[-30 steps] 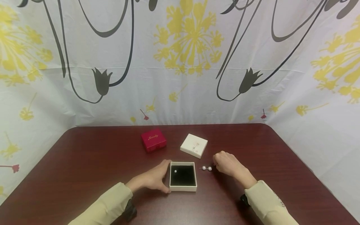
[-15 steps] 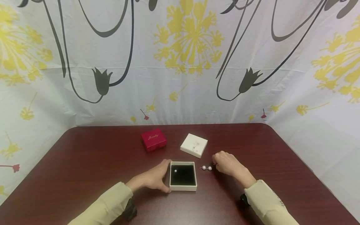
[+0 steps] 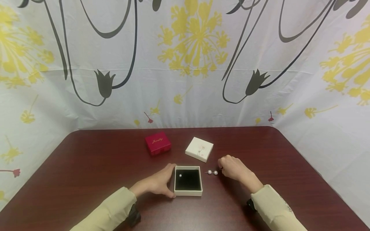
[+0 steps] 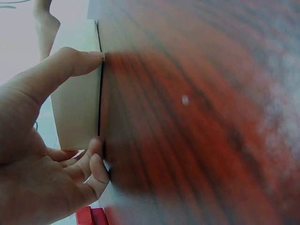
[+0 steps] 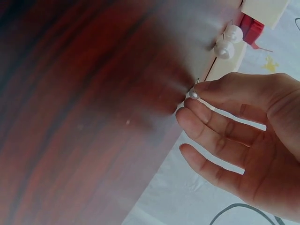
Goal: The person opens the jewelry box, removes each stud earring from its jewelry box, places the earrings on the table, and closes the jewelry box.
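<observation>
My left hand [image 3: 157, 181] grips the left side of a white open-topped jewelry box [image 3: 188, 193], thumb at the near corner and fingers at the far one. On the box's black pad [image 3: 190, 182] sits one small pearl stud [image 3: 180, 175], toward the far left. Just right of the box lie two larger pearl earrings [image 3: 212, 172], side by side on the table. Beyond them, my right hand [image 3: 234, 168] is low over the tabletop. Its thumb and index finger pinch a small pearl earring [image 5: 193, 94] with a thin metal post, seen in the right wrist view.
A white box lid [image 3: 199, 149] with a flower print lies behind the open box. Farther left stands a closed red jewelry box [image 3: 158, 143]. The dark wooden table [image 3: 95, 160] ends at a patterned curtain [image 3: 188, 96] at the back.
</observation>
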A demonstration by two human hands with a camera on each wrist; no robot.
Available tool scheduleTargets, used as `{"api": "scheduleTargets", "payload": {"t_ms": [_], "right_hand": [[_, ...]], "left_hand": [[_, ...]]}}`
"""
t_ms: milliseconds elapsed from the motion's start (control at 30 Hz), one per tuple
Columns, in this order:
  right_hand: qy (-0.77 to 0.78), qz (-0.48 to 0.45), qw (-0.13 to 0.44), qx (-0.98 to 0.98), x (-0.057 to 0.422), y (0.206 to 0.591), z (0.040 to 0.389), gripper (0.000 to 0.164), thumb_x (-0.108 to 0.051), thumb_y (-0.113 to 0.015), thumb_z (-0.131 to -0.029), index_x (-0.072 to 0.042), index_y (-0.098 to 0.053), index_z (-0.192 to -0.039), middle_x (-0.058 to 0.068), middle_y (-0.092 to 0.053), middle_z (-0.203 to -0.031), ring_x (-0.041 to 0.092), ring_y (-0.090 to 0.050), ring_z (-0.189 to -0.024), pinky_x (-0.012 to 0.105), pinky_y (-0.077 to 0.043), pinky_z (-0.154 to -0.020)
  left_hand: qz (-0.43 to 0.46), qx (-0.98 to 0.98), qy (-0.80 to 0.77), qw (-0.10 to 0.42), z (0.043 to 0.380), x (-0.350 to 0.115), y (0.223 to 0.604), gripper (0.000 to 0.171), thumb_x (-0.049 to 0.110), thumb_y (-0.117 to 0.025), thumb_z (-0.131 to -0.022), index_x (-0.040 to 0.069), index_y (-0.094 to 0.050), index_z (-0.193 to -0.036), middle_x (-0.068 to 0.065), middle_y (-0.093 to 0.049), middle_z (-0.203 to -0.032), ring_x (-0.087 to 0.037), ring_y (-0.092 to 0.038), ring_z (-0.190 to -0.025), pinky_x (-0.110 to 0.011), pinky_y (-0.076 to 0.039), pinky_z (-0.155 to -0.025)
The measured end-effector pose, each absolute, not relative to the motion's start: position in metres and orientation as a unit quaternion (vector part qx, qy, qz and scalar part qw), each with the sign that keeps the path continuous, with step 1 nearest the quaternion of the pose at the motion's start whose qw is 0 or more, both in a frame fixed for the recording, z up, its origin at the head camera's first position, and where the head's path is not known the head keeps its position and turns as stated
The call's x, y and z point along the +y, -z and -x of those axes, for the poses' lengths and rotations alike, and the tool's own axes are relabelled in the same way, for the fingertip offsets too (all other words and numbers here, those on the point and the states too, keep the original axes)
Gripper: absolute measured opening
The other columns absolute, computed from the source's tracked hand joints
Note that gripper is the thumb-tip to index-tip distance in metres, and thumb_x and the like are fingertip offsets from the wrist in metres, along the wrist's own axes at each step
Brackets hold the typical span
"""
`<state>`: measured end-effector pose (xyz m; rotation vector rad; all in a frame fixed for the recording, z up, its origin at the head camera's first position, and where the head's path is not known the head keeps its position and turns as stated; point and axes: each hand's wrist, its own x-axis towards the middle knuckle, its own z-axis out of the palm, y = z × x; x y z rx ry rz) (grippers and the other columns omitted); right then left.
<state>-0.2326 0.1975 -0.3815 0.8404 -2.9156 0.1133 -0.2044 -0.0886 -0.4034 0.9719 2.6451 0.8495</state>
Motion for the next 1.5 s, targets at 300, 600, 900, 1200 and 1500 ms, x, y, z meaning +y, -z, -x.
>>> {"api": "scheduleTargets", "payload": {"t_ms": [300,600,900,1200,1500], "right_hand": [[-0.040,-0.269,0.045,-0.961,0.197,0.382,0.232,0.034,0.008,-0.054,-0.066,-0.014,-0.032,-0.052,-0.005,-0.026,-0.055,0.011,-0.026,-0.053,0.025,-0.022,-0.043],[-0.034,-0.264,0.041,-0.963,0.195,0.380,0.231,0.030,0.004,-0.058,-0.068,-0.014,-0.039,-0.054,-0.003,-0.035,-0.055,0.011,-0.031,-0.052,0.026,-0.026,-0.043],[-0.024,-0.303,0.131,-0.944,0.192,0.380,0.229,0.023,-0.003,-0.064,-0.068,-0.013,-0.045,-0.060,-0.003,-0.041,-0.060,0.011,-0.040,-0.050,0.025,-0.033,-0.042],[-0.069,-0.323,0.162,-0.930,0.180,0.375,0.226,0.016,-0.007,-0.067,-0.069,-0.011,-0.052,-0.068,-0.004,-0.042,-0.065,0.011,-0.042,-0.053,0.024,-0.035,-0.044],[-0.099,-0.343,0.164,-0.920,0.161,0.365,0.218,0.010,-0.008,-0.065,-0.072,-0.008,-0.059,-0.080,-0.002,-0.055,-0.075,0.011,-0.049,-0.057,0.023,-0.039,-0.047]], "left_hand": [[-0.330,0.894,-0.289,0.095,0.204,-0.089,0.404,0.088,0.017,-0.081,-0.055,-0.004,-0.030,-0.124,-0.005,-0.040,-0.105,-0.017,-0.043,-0.093,-0.030,-0.042,-0.084],[-0.329,0.895,-0.285,0.099,0.205,-0.088,0.404,0.088,0.017,-0.081,-0.056,-0.004,-0.030,-0.125,-0.006,-0.040,-0.107,-0.017,-0.043,-0.097,-0.032,-0.041,-0.088],[-0.325,0.895,-0.286,0.105,0.204,-0.088,0.402,0.088,0.018,-0.081,-0.057,-0.004,-0.029,-0.125,-0.006,-0.040,-0.107,-0.018,-0.042,-0.097,-0.033,-0.041,-0.088],[-0.325,0.897,-0.282,0.101,0.204,-0.088,0.403,0.089,0.018,-0.080,-0.057,-0.005,-0.029,-0.126,-0.007,-0.040,-0.108,-0.019,-0.043,-0.099,-0.035,-0.040,-0.090],[-0.324,0.896,-0.285,0.105,0.204,-0.089,0.403,0.089,0.018,-0.080,-0.058,-0.006,-0.028,-0.126,-0.007,-0.040,-0.108,-0.019,-0.043,-0.098,-0.034,-0.041,-0.089]]}}
